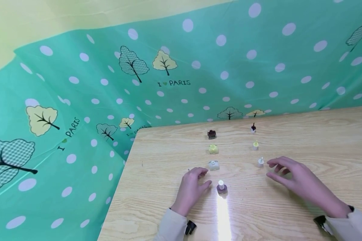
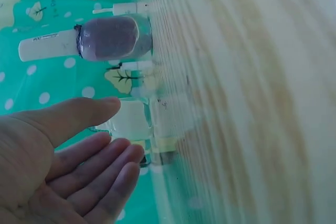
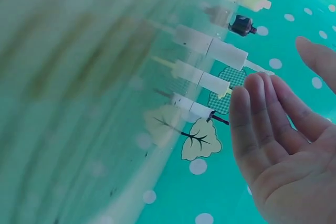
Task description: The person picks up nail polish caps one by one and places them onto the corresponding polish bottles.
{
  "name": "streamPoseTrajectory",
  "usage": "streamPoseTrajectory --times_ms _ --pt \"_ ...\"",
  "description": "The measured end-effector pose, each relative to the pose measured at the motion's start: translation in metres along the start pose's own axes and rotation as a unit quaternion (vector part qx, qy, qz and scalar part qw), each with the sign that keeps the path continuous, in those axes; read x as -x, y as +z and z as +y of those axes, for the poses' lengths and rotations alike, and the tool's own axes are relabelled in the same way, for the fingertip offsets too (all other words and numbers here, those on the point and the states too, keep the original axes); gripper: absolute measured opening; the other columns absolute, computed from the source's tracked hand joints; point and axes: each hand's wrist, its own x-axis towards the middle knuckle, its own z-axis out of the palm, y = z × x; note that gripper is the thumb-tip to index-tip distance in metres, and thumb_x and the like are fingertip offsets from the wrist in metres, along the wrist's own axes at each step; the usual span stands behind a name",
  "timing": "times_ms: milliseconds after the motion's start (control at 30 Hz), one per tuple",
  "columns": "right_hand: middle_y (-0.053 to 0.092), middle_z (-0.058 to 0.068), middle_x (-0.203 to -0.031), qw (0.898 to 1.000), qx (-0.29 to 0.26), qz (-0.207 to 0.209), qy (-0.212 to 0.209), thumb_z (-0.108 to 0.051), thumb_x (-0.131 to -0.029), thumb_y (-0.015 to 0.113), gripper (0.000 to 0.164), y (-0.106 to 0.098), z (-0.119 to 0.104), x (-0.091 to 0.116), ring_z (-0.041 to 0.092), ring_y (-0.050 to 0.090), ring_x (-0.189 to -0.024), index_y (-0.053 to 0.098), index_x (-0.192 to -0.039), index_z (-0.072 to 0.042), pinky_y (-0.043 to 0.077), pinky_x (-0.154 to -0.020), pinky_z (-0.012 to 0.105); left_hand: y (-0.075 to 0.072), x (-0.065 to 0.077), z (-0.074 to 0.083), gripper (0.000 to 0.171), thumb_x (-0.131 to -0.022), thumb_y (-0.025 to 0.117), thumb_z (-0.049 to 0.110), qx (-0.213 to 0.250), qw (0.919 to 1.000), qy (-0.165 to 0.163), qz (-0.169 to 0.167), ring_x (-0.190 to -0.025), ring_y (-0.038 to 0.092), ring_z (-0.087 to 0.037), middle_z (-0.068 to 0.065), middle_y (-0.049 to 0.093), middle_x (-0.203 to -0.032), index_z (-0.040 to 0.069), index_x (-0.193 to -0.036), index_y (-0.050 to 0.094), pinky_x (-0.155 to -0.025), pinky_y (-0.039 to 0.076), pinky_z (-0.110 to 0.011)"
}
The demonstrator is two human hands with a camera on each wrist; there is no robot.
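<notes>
Between the purple nail polish bottle (image 1: 221, 188), topped by its white cap, and the white nail polish bottle (image 1: 213, 165), my left hand (image 1: 192, 188) hovers with loosely bent fingers and holds nothing. The white bottle has no cap on it. My right hand (image 1: 292, 177) is just right of a white brush cap (image 1: 260, 162) that stands with its brush up; the fingers are relaxed and hold nothing. In the right wrist view the fingertips lie near the brush of that cap (image 3: 227, 53); whether they touch it I cannot tell.
Behind the white bottle stand an uncapped yellow bottle (image 1: 213, 149) and an uncapped black bottle (image 1: 212, 134). A yellow-brushed cap (image 1: 255, 145) and a dark-brushed cap (image 1: 253, 128) stand upended to the right. A green dotted cloth (image 1: 199, 77) hangs behind the wooden table (image 1: 157, 187).
</notes>
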Motion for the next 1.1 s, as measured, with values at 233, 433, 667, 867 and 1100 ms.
streamPoseTrajectory --times_ms 233,433,667,867,1100 --pt "0.068 0.008 -0.107 0.999 -0.028 -0.036 0.028 -0.025 -0.088 0.076 0.042 0.000 0.006 -0.012 0.016 0.063 -0.089 0.065 -0.120 -0.001 0.056 -0.073 0.027 0.000 -0.008 -0.001 0.041 -0.079 0.083 0.015 0.000 0.9999 -0.010 0.013 -0.096 0.070 -0.021 -0.008 0.072 -0.107 0.003 -0.115 0.068 -0.084 0.058 -0.026" --pt "0.067 0.013 -0.111 0.997 -0.038 -0.056 0.046 -0.029 -0.089 0.075 0.049 0.000 0.007 -0.021 0.024 0.064 -0.095 0.061 -0.124 0.002 0.056 -0.076 0.029 -0.001 -0.016 -0.003 0.044 -0.079 0.083 0.015 0.019 0.9997 -0.016 0.009 -0.099 0.069 -0.022 -0.009 0.071 -0.110 0.003 -0.118 0.067 -0.087 0.058 -0.028" --pt "0.066 0.011 -0.113 0.994 -0.042 -0.086 0.060 -0.034 -0.088 0.075 0.055 0.002 0.010 -0.029 0.023 0.062 -0.098 0.059 -0.127 0.003 0.056 -0.077 0.028 0.002 -0.024 -0.006 0.046 -0.080 0.083 0.017 0.034 0.9993 -0.016 -0.007 -0.102 0.068 -0.023 -0.011 0.070 -0.112 0.002 -0.120 0.065 -0.089 0.057 -0.029" --pt "0.066 0.006 -0.106 0.993 -0.055 -0.099 0.043 -0.026 -0.086 0.078 0.052 0.007 0.015 -0.035 0.018 0.061 -0.092 0.061 -0.124 0.005 0.056 -0.074 0.026 0.006 -0.031 -0.008 0.047 -0.080 0.083 0.016 0.054 0.9979 -0.023 -0.028 -0.103 0.068 -0.022 -0.010 0.070 -0.113 0.002 -0.121 0.065 -0.092 0.056 -0.029" --pt "0.063 0.002 -0.097 0.989 -0.073 -0.121 0.031 -0.019 -0.087 0.077 0.046 0.009 0.016 -0.043 0.010 0.056 -0.086 0.061 -0.123 0.004 0.050 -0.069 0.023 0.007 -0.037 -0.009 0.045 -0.081 0.082 0.017 0.062 0.9969 -0.025 -0.041 -0.103 0.068 -0.020 -0.008 0.070 -0.113 0.003 -0.121 0.065 -0.092 0.056 -0.027"
